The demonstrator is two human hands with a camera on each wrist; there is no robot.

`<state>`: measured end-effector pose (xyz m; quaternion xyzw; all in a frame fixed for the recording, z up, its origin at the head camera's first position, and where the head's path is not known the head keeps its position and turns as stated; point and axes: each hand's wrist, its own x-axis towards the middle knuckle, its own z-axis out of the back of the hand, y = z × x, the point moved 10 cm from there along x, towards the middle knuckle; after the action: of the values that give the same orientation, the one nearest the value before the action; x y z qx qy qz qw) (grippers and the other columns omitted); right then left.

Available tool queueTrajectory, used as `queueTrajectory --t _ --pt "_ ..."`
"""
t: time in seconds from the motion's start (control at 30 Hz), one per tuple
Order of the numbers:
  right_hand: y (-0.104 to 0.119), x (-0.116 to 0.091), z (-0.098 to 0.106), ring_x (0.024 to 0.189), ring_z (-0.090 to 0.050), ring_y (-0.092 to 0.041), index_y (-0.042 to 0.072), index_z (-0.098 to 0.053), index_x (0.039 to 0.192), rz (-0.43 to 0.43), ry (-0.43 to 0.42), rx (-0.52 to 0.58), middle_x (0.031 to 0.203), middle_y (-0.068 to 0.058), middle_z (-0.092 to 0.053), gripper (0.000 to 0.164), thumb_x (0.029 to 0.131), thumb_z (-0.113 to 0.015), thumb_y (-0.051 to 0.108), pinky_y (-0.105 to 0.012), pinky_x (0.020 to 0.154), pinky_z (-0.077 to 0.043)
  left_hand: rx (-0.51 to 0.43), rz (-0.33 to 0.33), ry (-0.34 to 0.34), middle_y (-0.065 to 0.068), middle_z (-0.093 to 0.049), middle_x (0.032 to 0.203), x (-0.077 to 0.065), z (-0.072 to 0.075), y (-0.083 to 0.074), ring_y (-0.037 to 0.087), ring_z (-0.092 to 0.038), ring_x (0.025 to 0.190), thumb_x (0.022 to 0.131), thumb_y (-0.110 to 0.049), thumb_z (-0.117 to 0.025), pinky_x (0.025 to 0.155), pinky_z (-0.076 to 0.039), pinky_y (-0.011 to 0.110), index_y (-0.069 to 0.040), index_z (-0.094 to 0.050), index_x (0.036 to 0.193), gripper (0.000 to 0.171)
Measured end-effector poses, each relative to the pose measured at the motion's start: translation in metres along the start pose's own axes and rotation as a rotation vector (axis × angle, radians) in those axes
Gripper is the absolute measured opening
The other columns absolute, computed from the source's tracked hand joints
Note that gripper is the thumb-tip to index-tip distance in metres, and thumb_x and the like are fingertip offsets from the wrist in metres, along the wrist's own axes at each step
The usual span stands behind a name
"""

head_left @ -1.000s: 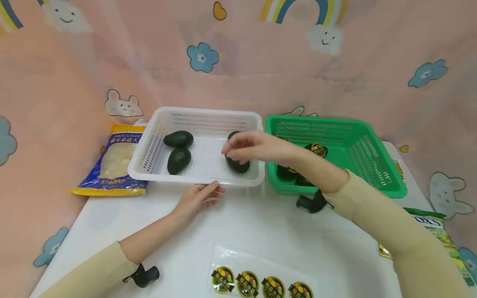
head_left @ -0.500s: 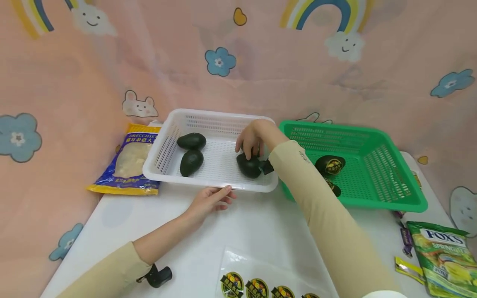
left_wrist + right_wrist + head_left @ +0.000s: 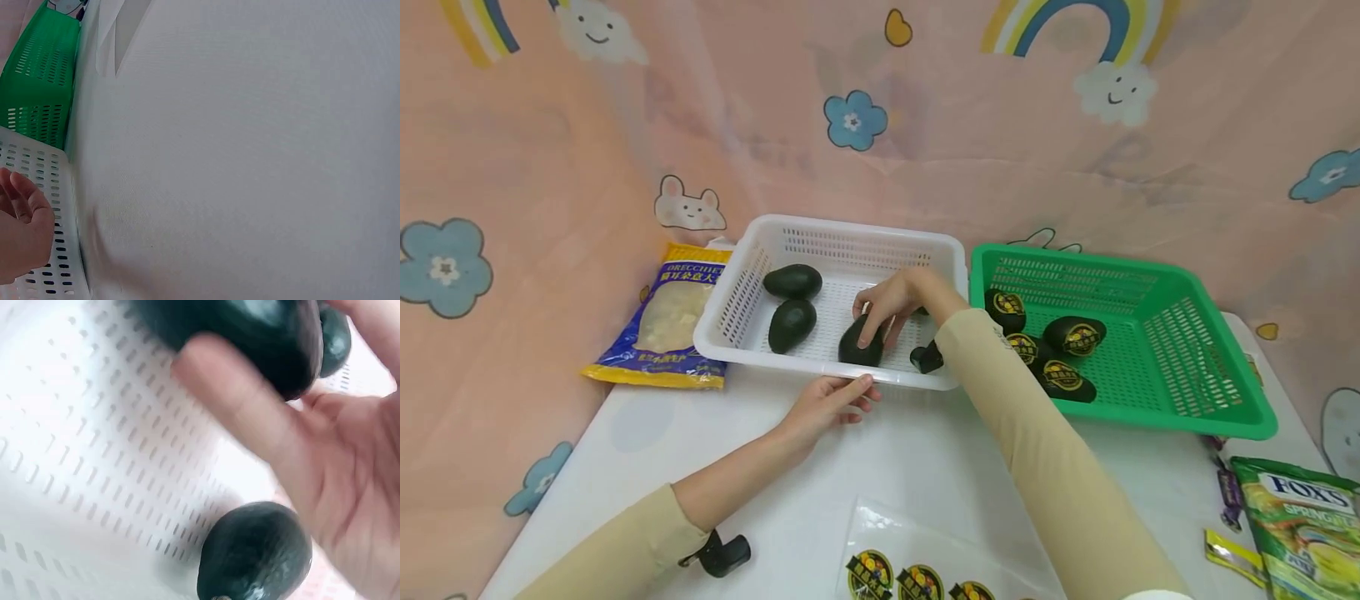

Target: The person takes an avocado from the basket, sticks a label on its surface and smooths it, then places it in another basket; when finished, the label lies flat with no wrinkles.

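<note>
I have the right grip (image 3: 891,308) clenched around an avocado (image 3: 859,342) inside the white basket (image 3: 850,240), close behind its front rim (image 3: 790,361), with perforated floor (image 3: 832,310) between it and the nearest avocado leftward (image 3: 792,326). The left grip (image 3: 820,407) touches that rim, whether clasping I cannot tell; rightward, the green basket (image 3: 1195,333) stands just beside.

Set out on the desk (image 3: 760,500): pasta bag (image 3: 673,317) at far L corner; L basket (image 3: 827,333) just R, along back edge, w/ two avocados (image 3: 793,282) at its L end, another avocado (image 3: 859,346) nr front rim in R hand (image 3: 891,302), L hand (image 3: 820,410) at that rim. R basket (image 3: 1150,358), adjacent, w/ 4+ labelled avocados (image 3: 1078,336) toward its L end. Front edge, ctr: sticker sheet (image 3: 917,529). Nr R corner: sweets bag (image 3: 1307,533), sm. packet (image 3: 1234,557) just L.
</note>
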<state>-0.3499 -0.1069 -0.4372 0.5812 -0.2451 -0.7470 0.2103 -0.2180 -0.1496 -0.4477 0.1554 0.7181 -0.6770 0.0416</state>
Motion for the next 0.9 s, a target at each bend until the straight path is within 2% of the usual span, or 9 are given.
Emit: queueTrajectory --t 0.1,0.3,0.37,0.43,0.57,0.67,0.8,0.9 --pt "0.002 0.005 -0.006 0.108 -0.058 -0.027 0.008 -0.038 0.129 0.057 0.027 0.022 0.136 -0.013 -0.037 0.064 0.08 -0.081 0.011 -0.04 0.092 -0.051 0.001 0.001 0.002 -0.001 -0.07 0.092 0.0 -0.001 0.0 0.013 -0.061 0.085 0.098 -0.029 -0.06 0.076 -0.052 0.028 0.007 -0.067 0.107 0.038" --pt "0.006 0.006 -0.018 0.12 -0.049 -0.021 0.018 -0.047 0.138 0.067 0.108 -0.156 0.136 -0.009 -0.042 0.066 0.081 -0.08 0.017 -0.037 0.092 -0.051 0.005 0.011 0.002 -0.002 -0.07 0.092 -0.001 -0.001 0.0 0.013 -0.061 0.086 0.099 -0.029 -0.059 0.078 -0.052 0.028 0.007 -0.067 0.108 0.038" --pt "0.011 0.001 -0.018 0.12 -0.049 -0.022 0.016 -0.051 0.136 0.088 0.111 -0.193 0.134 -0.01 -0.045 0.062 0.081 -0.08 0.017 -0.038 0.093 -0.051 0.007 0.009 0.0 -0.002 -0.07 0.092 -0.001 -0.001 0.0 0.015 -0.061 0.087 0.099 -0.03 -0.059 0.079 -0.052 0.029 0.004 -0.068 0.106 0.036" --pt "0.016 -0.008 -0.013 0.118 -0.051 -0.022 0.016 -0.053 0.133 0.113 0.078 -0.234 0.131 -0.01 -0.047 0.06 0.08 -0.081 0.019 -0.037 0.092 -0.051 0.014 0.006 0.0 -0.001 -0.07 0.093 0.0 0.0 -0.001 0.017 -0.061 0.089 0.099 -0.031 -0.059 0.08 -0.052 0.03 0.003 -0.068 0.105 0.036" --pt "0.029 -0.047 -0.003 0.112 -0.054 -0.021 0.019 -0.054 0.131 0.234 -0.045 -0.375 0.126 -0.007 -0.052 0.061 0.078 -0.082 0.028 -0.034 0.091 -0.05 0.031 0.01 0.004 0.002 -0.07 0.096 0.001 -0.001 -0.001 0.018 -0.06 0.09 0.099 -0.033 -0.059 0.082 -0.051 0.031 0.003 -0.069 0.105 0.037" --pt "0.037 -0.086 -0.004 0.107 -0.056 -0.02 0.021 -0.053 0.131 0.387 -0.164 -0.454 0.121 -0.003 -0.056 0.062 0.078 -0.082 0.034 -0.034 0.09 -0.048 0.042 0.008 0.004 0.003 -0.07 0.096 0.001 0.0 -0.002 0.017 -0.06 0.09 0.099 -0.032 -0.058 0.081 -0.051 0.03 0.004 -0.068 0.107 0.038" --pt "0.023 -0.137 -0.028 0.107 -0.056 -0.016 0.022 -0.054 0.13 0.571 -0.31 -0.409 0.12 0.003 -0.058 0.061 0.078 -0.083 0.035 -0.036 0.09 -0.048 0.048 0.001 0.009 0.009 -0.069 0.101 0.001 0.001 -0.002 0.018 -0.061 0.091 0.1 -0.03 -0.057 0.082 -0.052 0.032 0.008 -0.064 0.113 0.041" --pt "-0.005 -0.166 -0.06 0.11 -0.055 -0.012 0.024 -0.055 0.13 0.64 -0.389 -0.358 0.121 0.008 -0.059 0.061 0.077 -0.083 0.039 -0.036 0.089 -0.05 0.04 0.008 0.007 0.012 -0.069 0.103 0.001 0.001 0.0 0.018 -0.061 0.091 0.1 -0.03 -0.058 0.084 -0.053 0.034 0.008 -0.064 0.113 0.041"
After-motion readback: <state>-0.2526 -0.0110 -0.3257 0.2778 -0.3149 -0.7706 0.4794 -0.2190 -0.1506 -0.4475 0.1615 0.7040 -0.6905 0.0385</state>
